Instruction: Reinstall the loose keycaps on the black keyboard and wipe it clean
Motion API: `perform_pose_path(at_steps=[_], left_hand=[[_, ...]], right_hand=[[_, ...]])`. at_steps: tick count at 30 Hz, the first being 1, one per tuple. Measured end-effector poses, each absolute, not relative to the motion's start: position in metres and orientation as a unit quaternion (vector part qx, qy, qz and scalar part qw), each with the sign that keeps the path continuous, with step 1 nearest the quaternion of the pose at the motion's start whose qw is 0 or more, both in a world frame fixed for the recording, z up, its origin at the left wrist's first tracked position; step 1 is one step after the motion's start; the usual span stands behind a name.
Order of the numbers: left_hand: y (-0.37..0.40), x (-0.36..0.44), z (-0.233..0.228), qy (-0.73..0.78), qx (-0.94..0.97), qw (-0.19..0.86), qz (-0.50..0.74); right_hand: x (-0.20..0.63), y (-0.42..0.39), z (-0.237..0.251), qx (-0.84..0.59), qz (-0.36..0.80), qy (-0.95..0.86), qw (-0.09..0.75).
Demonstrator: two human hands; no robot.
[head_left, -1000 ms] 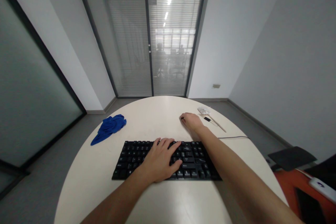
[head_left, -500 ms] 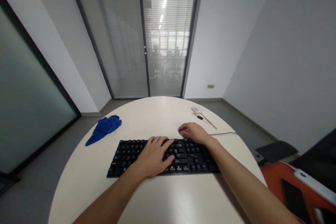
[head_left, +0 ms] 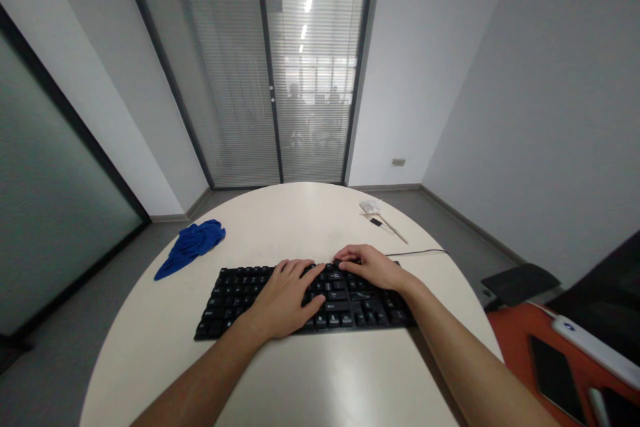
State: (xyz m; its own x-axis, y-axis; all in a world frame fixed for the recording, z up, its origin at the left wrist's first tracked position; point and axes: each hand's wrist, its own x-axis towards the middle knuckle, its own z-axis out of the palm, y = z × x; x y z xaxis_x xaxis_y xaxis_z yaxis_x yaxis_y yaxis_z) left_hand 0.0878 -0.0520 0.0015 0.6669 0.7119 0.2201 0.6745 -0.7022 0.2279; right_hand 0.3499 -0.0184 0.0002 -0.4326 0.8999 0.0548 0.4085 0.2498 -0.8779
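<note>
A black keyboard [head_left: 220, 307] lies across the round pale table. My left hand [head_left: 285, 300] rests flat over its middle keys, fingers stretched and thumb out to the side. At the keyboard's far edge, right of centre, my right hand [head_left: 367, 267] has its thumb and fingers curled together in a pinch. Something small and dark shows at those fingertips, but I cannot make out what it is or whether it is part of the keyboard. My right hand and wrist cover some of the right-hand keys.
A crumpled blue cloth [head_left: 193, 247] lies at the table's left. Toward the far right are a thin stick [head_left: 395, 228] with a whitish end and a small black piece [head_left: 376, 221]. A black cable [head_left: 417, 252] runs rightward. An orange chair seat [head_left: 520, 333] holds a phone [head_left: 557, 373] and a white power strip [head_left: 597, 347].
My right hand has come back from beyond the keyboard's far edge onto its top rows. My left hand stays on the keys. The view has shifted slightly.
</note>
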Motion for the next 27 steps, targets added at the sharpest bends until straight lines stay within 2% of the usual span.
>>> perform_pose_path(at_steps=[15, 22, 27], left_hand=[[-0.052, 0.087, 0.000, 0.380, 0.910, 0.064, 0.156], [-0.053, 0.087, 0.002, 0.385, 0.909, 0.065, 0.145], [-0.053, 0.087, 0.003, 0.384, 0.909, 0.067, 0.146]], right_hand=[[0.347, -0.021, 0.000, -0.454, 0.380, -0.750, 0.295], [0.340, -0.029, 0.018, -0.509, 0.257, -0.788, 0.231], [0.335, -0.034, 0.025, -0.528, 0.221, -0.795, 0.200]])
